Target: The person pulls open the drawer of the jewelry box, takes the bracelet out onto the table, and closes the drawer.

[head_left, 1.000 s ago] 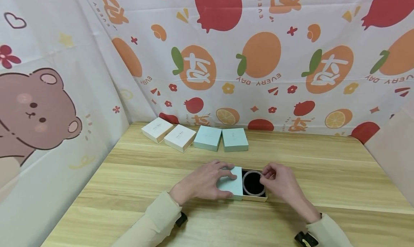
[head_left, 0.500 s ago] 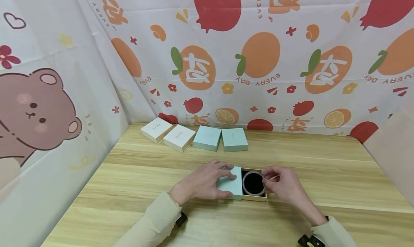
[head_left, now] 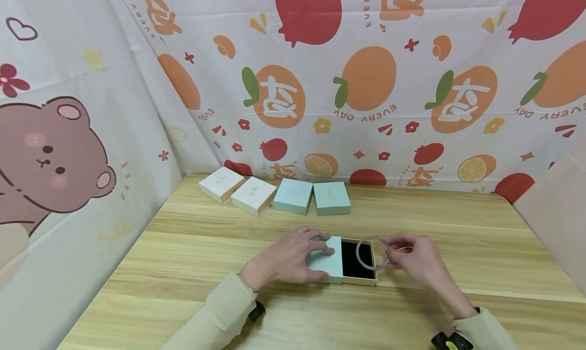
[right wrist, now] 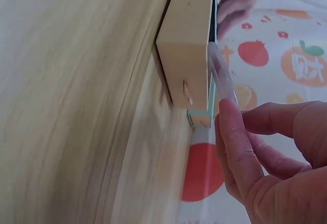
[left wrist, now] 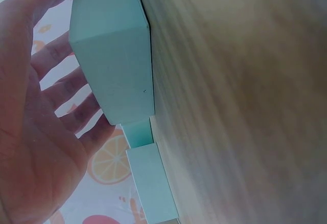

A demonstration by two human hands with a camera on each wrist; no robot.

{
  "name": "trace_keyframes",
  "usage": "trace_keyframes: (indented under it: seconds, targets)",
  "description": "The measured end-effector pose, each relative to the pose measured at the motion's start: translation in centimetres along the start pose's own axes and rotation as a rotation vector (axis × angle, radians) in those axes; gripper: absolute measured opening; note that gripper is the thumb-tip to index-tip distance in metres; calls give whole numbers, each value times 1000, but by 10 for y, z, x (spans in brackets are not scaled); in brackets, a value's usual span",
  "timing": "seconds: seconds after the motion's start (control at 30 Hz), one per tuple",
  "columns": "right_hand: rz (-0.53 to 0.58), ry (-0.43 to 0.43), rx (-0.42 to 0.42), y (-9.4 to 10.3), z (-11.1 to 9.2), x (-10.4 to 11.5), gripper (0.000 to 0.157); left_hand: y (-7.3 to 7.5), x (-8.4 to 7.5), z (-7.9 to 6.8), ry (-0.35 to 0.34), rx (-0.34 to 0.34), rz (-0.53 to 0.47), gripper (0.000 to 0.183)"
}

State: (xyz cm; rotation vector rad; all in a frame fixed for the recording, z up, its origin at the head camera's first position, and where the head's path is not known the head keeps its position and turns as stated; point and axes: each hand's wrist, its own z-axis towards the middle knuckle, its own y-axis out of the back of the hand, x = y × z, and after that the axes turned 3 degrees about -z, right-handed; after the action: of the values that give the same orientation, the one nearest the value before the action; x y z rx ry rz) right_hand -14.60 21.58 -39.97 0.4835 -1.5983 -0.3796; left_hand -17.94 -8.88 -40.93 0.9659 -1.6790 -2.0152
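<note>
A translucent pale bangle [head_left: 358, 256] tilts above the black-lined drawer [head_left: 350, 261] of a mint jewelry box [head_left: 336, 261]. My right hand [head_left: 414, 258] pinches its right edge between thumb and fingertips; the right wrist view shows the bangle [right wrist: 220, 73] edge-on beside the drawer's rim. That drawer is pulled out to the right, and its cream front [right wrist: 186, 73] carries a small ribbon tab [right wrist: 187, 92]. My left hand [head_left: 293, 256] holds the mint sleeve [left wrist: 115, 71], thumb at the near edge and fingers spread over the top and far edge.
Along the back of the wooden table [head_left: 192, 299] stand two white boxes [head_left: 223, 182] [head_left: 254, 193] and two closed mint boxes [head_left: 294, 193] [head_left: 331, 196]. Behind them hangs a fruit-patterned cloth [head_left: 320, 95]. A bear-printed cloth [head_left: 55, 156] hangs at the left.
The bangle has come up from the drawer's black lining and shifted right with my right hand, now tilted. My left hand and the box have stayed in place.
</note>
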Motion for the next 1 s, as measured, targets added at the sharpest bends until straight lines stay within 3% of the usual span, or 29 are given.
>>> trace_keyframes:
  seconds: [0.33, 0.63, 1.0]
  targets:
    - [93, -84, -46, 31, 10, -15, 36, 2, -1, 1, 5, 9, -3, 52]
    - [67, -106, -141, 66, 27, -44, 41, 4, -2, 3, 5, 9, -2, 52]
    - [-110, -132, -210, 100, 40, -81, 35, 5, -3, 1, 19, 31, -18, 52]
